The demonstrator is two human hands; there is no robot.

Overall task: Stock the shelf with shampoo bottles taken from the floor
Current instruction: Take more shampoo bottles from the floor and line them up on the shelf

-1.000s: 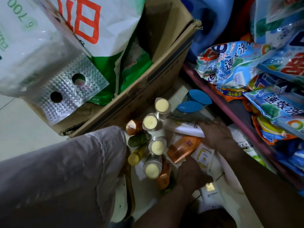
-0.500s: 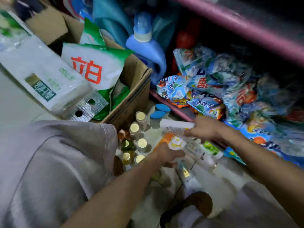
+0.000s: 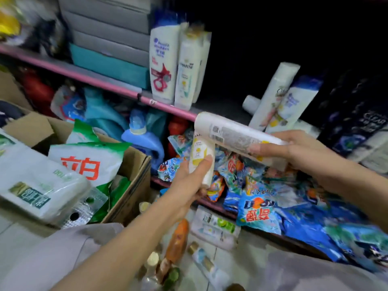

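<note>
gripping shampoo bottles [image 3: 235, 135], both hands

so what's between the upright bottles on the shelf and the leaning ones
Bare dark shelf in the head view, between the upright bottles and the leaning bottles.

Both hands now up off the floor pile, left hand [image 3: 194, 175] gripping a small white shampoo bottle [image 3: 200, 155], right hand [image 3: 302, 152] holding a larger white bottle [image 3: 235, 134] sideways — both raised before the pink-edged shelf [image 3: 168, 107], view tilted upward.
</note>
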